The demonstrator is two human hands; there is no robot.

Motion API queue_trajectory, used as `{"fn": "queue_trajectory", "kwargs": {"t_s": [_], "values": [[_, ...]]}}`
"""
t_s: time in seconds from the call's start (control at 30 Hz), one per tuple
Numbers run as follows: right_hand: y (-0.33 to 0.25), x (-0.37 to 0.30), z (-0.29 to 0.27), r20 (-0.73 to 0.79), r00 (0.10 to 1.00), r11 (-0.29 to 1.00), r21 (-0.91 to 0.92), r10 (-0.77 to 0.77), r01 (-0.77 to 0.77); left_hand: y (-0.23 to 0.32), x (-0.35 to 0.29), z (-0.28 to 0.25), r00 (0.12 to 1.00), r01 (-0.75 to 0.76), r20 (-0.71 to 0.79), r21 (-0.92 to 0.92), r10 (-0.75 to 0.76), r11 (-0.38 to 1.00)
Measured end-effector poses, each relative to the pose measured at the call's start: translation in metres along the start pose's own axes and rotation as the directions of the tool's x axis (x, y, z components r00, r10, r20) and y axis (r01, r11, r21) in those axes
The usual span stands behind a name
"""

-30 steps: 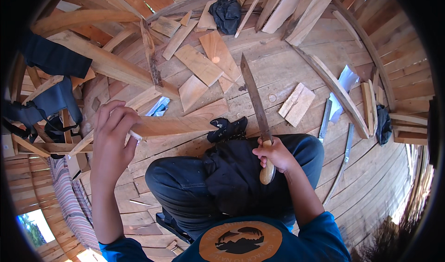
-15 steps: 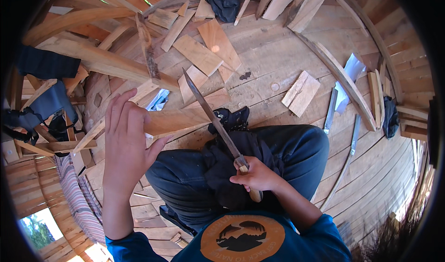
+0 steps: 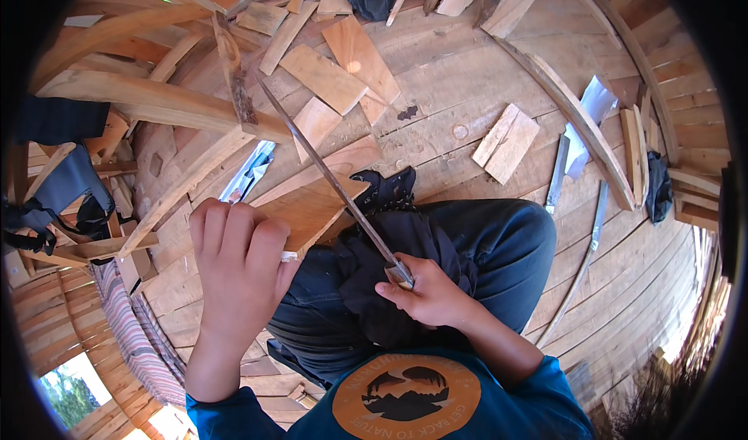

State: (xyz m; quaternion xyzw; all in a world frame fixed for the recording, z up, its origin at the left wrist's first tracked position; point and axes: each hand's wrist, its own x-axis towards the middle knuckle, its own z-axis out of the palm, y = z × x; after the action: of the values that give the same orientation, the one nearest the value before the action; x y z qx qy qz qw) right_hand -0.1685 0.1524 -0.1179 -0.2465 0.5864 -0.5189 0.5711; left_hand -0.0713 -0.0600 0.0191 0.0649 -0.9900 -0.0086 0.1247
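Note:
My right hand (image 3: 432, 292) is closed round the handle of a machete (image 3: 377, 236), a long narrow dark blade with a metal collar. The blade slants up and to the left, its tip pointing away from me. My left hand (image 3: 238, 257) grips the near end of a wooden board (image 3: 312, 210), which is tilted above my left leg. The blade passes across the board's right end; whether they touch I cannot tell. A dark cloth (image 3: 370, 284) lies bunched in my lap between my bent knees.
Loose planks (image 3: 323, 78) lie on the board floor ahead. A split wood block (image 3: 506, 144) is to the right, with a curved beam (image 3: 576, 121) and a metal strip (image 3: 558, 175) beyond. At the left are a timber frame (image 3: 156, 101) and a striped cloth (image 3: 128, 331).
My left hand has gone from spread fingers to a grip on the board, whose near end now tilts up. The machete has shifted slightly left with my right hand.

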Motion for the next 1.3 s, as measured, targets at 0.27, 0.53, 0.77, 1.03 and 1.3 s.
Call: {"fn": "queue_trajectory", "kwargs": {"t_s": [0.27,0.53,0.77,1.03,1.3], "values": [[0.004,0.003,-0.009,-0.102,0.990,0.988,-0.109,0.097,-0.108,0.014,-0.016,0.006,0.999,0.047,-0.003,-0.001,-0.047,0.999],[-0.007,-0.004,0.000,-0.154,0.984,0.975,-0.214,-0.087,0.053,0.028,-0.030,0.013,0.997,-0.001,-0.071,0.081,0.007,0.997],[0.013,0.009,-0.004,-0.186,0.982,0.960,-0.274,0.012,-0.063,0.033,-0.041,0.014,0.997,-0.040,-0.060,0.080,0.045,0.996],[-0.007,0.026,0.001,-0.139,0.986,0.949,-0.311,-0.094,0.047,0.012,-0.052,0.005,0.995,0.101,-0.012,-0.053,-0.102,0.993],[-0.027,0.032,0.008,-0.087,0.989,0.928,-0.364,-0.120,0.081,0.006,-0.063,0.005,0.953,0.288,-0.072,-0.087,-0.294,0.954]]}}
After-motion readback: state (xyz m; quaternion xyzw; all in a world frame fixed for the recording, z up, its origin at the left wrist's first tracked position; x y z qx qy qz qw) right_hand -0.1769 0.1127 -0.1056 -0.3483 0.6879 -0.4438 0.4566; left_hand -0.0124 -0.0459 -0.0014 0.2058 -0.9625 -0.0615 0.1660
